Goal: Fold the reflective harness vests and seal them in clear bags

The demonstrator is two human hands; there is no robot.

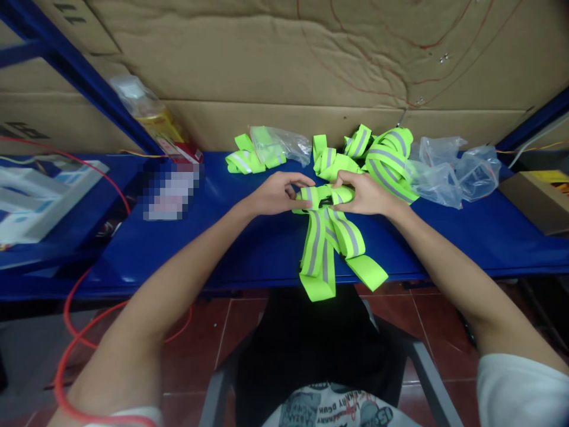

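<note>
the left hand (284,193) and right hand (362,193), fingers partly curled, pinch a neon-green strap (315,234) between them, at nine and three o'clock of its black buckle (326,202), neither clearly nearer; its long tails (349,234) run toward six o'clock, past the blue table's (249,255) front edge.

Creased brown cardboard panel (249,65) as back wall, thin red lines (373,86) curving over it. Blue metal posts (84,80), 1 each side. Blue benchtop (249,249), faint sheen. Red-brown tile floor (195,362), pale grout. Gray chair (429,370), 2 armrests visible. Dimmer under bench.
</note>
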